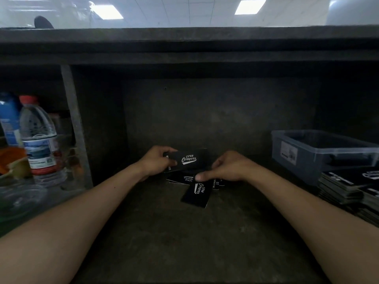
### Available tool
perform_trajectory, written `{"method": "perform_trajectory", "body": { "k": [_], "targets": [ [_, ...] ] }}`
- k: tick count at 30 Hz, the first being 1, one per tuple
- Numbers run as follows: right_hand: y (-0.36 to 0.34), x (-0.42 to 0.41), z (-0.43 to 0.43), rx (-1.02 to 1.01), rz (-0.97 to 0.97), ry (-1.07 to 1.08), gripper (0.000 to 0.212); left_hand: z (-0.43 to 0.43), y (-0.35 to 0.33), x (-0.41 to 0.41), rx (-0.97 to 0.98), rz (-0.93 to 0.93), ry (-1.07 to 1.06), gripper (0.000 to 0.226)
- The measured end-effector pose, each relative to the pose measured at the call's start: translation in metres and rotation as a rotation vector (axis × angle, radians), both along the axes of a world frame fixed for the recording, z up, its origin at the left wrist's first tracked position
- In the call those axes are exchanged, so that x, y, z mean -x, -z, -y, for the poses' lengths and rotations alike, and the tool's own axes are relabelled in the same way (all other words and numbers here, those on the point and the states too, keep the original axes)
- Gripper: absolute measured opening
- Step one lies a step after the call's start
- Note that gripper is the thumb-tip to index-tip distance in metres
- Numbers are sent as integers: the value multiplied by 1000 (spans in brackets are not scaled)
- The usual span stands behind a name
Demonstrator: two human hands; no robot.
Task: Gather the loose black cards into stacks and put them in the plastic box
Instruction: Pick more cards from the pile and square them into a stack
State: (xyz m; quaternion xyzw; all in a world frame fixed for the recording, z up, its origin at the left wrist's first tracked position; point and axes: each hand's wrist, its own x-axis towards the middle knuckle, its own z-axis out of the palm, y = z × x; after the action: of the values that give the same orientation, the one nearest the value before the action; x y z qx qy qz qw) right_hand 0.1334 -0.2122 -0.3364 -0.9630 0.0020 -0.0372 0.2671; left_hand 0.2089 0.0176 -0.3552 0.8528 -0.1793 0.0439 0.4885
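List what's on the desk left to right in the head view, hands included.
Blue bottle → red-capped water bottle → left hand → card stack it grips → right hand, thumb on a loose card → plastic box. Card piles at right overlap the box, so skipped.

Right grip (223,169) covers middle of loose cards (196,193); number beneath cannot be told. Left grip (158,160) hides left end of held stack (188,159). Plastic box (320,152) and card piles (344,187) cut by right edge; box contents unclear. Bottle (39,136) blurred, label illegible.
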Motion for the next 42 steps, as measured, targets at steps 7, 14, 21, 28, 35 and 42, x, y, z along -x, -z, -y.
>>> {"method": "perform_trajectory", "body": {
  "k": [7,14,21,28,35,42],
  "targets": [
    [-22,21,6,160,-285,-256,88,-2,2,-4,36,-43,-12,40],
    [-24,18,11,315,-223,-101,80,-1,3,-5,44,-39,-8,42],
    [-20,11,17,26,-213,-189,51,3,-1,0,64,-60,37,40],
    [8,-13,4,-41,415,24,52,3,-3,6,-76,-16,157,23],
    [5,-2,-2,-68,134,-337,35,-2,-2,2,33,-33,10,36],
    [-12,1,10,40,-147,-342,50,-1,-1,0,74,-66,16,41]
  ]
}}
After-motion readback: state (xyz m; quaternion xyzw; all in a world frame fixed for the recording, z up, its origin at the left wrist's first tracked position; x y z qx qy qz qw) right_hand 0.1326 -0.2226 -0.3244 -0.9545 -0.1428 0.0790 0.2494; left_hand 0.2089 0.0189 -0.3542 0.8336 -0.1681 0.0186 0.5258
